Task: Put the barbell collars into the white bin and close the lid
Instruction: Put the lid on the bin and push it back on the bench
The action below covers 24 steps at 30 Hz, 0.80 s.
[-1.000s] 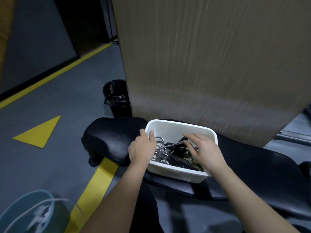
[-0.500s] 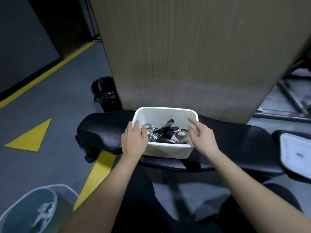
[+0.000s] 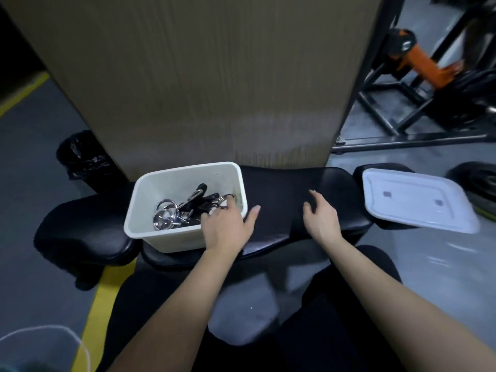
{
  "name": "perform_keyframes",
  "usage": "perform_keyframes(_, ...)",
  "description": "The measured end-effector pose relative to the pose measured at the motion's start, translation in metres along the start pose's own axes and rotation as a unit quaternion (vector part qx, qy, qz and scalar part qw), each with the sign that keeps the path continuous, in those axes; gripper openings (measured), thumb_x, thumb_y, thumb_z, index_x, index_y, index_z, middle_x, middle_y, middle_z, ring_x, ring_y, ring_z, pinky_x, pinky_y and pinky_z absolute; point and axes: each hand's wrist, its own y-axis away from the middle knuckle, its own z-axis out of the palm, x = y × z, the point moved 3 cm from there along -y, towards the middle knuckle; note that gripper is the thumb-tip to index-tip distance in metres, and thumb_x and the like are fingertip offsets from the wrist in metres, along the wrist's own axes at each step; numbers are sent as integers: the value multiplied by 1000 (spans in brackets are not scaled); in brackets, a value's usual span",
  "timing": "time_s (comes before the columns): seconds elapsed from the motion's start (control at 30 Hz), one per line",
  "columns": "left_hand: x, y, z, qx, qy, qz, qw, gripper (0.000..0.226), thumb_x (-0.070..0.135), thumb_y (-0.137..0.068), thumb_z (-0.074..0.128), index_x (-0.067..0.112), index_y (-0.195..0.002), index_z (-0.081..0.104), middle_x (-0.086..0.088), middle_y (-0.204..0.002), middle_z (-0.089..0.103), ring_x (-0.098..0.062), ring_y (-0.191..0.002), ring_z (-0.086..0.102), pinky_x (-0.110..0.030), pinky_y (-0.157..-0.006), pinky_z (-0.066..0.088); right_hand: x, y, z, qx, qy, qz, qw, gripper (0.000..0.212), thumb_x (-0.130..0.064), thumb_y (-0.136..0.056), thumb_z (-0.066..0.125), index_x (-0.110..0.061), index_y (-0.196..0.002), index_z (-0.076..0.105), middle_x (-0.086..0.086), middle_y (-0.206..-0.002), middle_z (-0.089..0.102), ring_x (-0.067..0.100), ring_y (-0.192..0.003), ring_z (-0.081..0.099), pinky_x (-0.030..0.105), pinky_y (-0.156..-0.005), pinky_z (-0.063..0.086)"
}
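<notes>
The white bin point(image 3: 171, 237) stands open on a black padded bench point(image 3: 279, 189). Inside it lie several barbell collars point(image 3: 182, 210), chrome spring rings with black handles. My left hand point(image 3: 226, 228) is at the bin's near right corner, with the fingers over the rim inside and the thumb outside. My right hand point(image 3: 320, 218) hovers over the bench pad to the right of the bin, fingers apart and holding nothing. The white lid point(image 3: 418, 202) lies flat on the bench's right end pad, a little to the right of my right hand.
A wood-grain panel point(image 3: 214, 76) rises right behind the bench. A black trash can point(image 3: 80, 157) sits on the floor at the left. Black and orange gym frames point(image 3: 418, 76) fill the far right. A yellow floor line point(image 3: 104, 299) runs under the bench.
The view has swung right, bringing the lid fully into sight. My right hand left the bin and moved right over the bench. My left hand shifted from the bin's left side to its right corner.
</notes>
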Motion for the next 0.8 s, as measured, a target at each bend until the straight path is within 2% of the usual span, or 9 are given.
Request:
perform_keyframes(0.07, 8, -7, 3, -13, -27, 37, 999, 68, 72, -91, 33, 12, -106, 61, -11, -86, 72, -32, -82, 68, -39, -73, 45, 12, -2, -5, -8, 3, 11, 1000, 48, -23, -100, 49, -11, -147, 46, 10, -149, 52, 28, -137, 48, 36, -113, 38)
perform_keyframes(0.17, 8, -11, 7, 17, -45, 51, 998, 45, 50, -98, 43, 13, -97, 69, -10, -75, 71, -34, -68, 68, -36, -57, 44, 21, -8, -9, 2, 5, 3, 1000, 48, -18, -99, 48, -9, -145, 48, 10, -152, 48, 27, -141, 43, 33, -114, 33)
perform_keyframes(0.23, 7, -13, 12, 31, -55, 56, 996, 35, 42, -95, 53, 13, -91, 72, -10, -64, 67, -34, -55, 65, -33, -48, 39, 26, -19, -13, 22, 15, -3, 1000, 48, -14, -97, 47, -8, -144, 49, 11, -155, 44, 26, -143, 40, 34, -114, 33)
perform_keyframes(0.3, 9, -15, 18, 52, -51, 66, 995, 30, 38, -92, 60, 11, -86, 73, -11, -57, 64, -33, -48, 62, -32, -44, 41, 32, -32, -19, 47, 58, -1, 997, 49, -13, -95, 46, -6, -144, 48, 13, -158, 38, 28, -145, 37, 39, -114, 34)
perform_keyframes(0.43, 25, -15, 21, 100, -37, 82, 991, 26, 33, -90, 65, 9, -85, 74, -11, -53, 61, -33, -44, 60, -32, -41, 42, 47, -60, -24, 89, 221, 28, 971, 67, -18, -90, 52, -3, -152, 31, 23, -163, 18, 40, -149, 19, 50, -121, 20)
perform_keyframes(0.57, 38, -17, 24, 95, -39, 85, 991, 30, 34, -91, 58, 8, -84, 72, -11, -53, 60, -32, -43, 59, -30, -41, 41, 70, -75, -24, 49, 261, 135, 955, 82, -21, -86, 52, -4, -156, 13, 33, -162, -1, 47, -150, 1, 57, -121, 2)
perform_keyframes(0.67, 41, -18, 25, 95, -41, 84, 991, 25, 30, -83, 73, 5, -87, 72, -12, -53, 59, -31, -41, 58, -29, -40, 40, 87, -78, -22, 29, 266, 195, 944, 69, -26, -89, 51, -4, -150, 26, 35, -158, 16, 47, -148, 13, 58, -120, 8)
perform_keyframes(0.73, 42, -16, 25, 90, -29, 84, 992, 27, 29, -81, 76, 4, -85, 70, -13, -53, 60, -32, -41, 58, -30, -41, 40, 89, -76, -21, 51, 276, 173, 944, 51, -21, -89, 53, -6, -137, 42, 32, -145, 38, 46, -134, 34, 54, -112, 23)
perform_keyframes(0.8, 43, -16, 23, 82, -21, 85, 993, 29, 31, -80, 75, 3, -83, 68, -15, -54, 60, -33, -43, 58, -30, -42, 40, 84, -70, -23, 66, 291, 126, 946, 44, -11, -88, 54, -9, -132, 47, 23, -127, 52, 42, -117, 46, 47, -97, 35)
